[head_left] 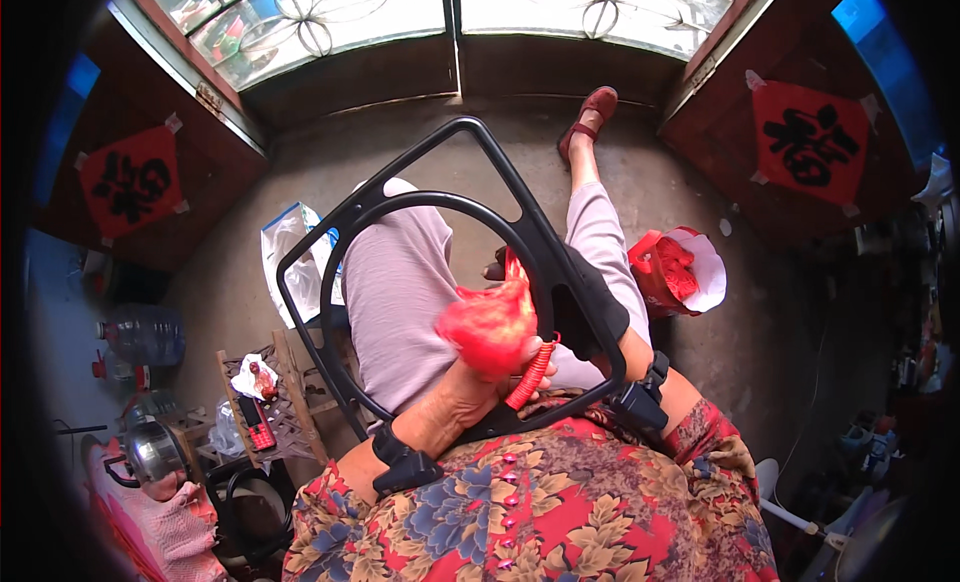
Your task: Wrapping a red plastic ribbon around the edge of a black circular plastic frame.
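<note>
Flowered shirt [520, 492] at six o'clock; I watch my left hand [482, 384] clamped on a red bundle [488, 327], presumably steadying it; right hand [572, 317] obscured, grip I can't tell.

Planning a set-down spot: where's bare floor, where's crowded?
Bare floor between the black frame and the glazed door, left of the red shoe. Crowded: the slatted stand at left, holding a handset and crumpled white wrapper, and the frame's opening, occupied by the left hand, red bundle and left leg.
</note>
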A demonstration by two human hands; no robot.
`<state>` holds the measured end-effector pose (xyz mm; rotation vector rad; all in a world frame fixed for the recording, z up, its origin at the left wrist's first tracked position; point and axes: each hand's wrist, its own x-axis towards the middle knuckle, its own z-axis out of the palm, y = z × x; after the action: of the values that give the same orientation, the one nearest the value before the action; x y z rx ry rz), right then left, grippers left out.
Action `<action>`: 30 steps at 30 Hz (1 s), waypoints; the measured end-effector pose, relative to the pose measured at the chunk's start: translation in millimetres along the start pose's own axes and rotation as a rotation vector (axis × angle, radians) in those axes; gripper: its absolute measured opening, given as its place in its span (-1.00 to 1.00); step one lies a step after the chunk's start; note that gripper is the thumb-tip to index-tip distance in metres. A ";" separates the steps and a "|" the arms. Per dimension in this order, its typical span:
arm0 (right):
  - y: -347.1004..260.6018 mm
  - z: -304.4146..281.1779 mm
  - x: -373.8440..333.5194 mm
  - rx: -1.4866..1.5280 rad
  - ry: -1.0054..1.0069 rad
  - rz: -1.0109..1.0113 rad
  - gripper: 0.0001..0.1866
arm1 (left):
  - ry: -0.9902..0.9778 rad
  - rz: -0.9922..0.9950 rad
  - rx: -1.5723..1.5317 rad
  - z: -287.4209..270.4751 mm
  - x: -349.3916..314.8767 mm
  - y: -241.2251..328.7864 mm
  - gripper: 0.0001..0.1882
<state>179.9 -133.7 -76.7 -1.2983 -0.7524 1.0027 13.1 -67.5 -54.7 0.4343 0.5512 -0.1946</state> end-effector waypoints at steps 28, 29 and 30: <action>-52.1 -13.7 -88.2 0.410 0.006 0.379 -0.45 | 0.028 0.230 0.147 12.3 1.5 1.1 -0.82; -48.2 -24.7 -86.4 0.280 -0.109 0.464 -0.46 | 0.036 0.233 0.137 14.6 0.7 1.6 -0.81; -49.9 -27.9 -86.6 0.281 -0.111 0.463 -0.46 | 0.038 0.235 0.137 12.4 1.2 0.7 -0.81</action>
<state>178.3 -223.2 -24.2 -1.1991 -0.3755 1.5048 20.0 -72.5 -45.6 0.6329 0.5215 0.0013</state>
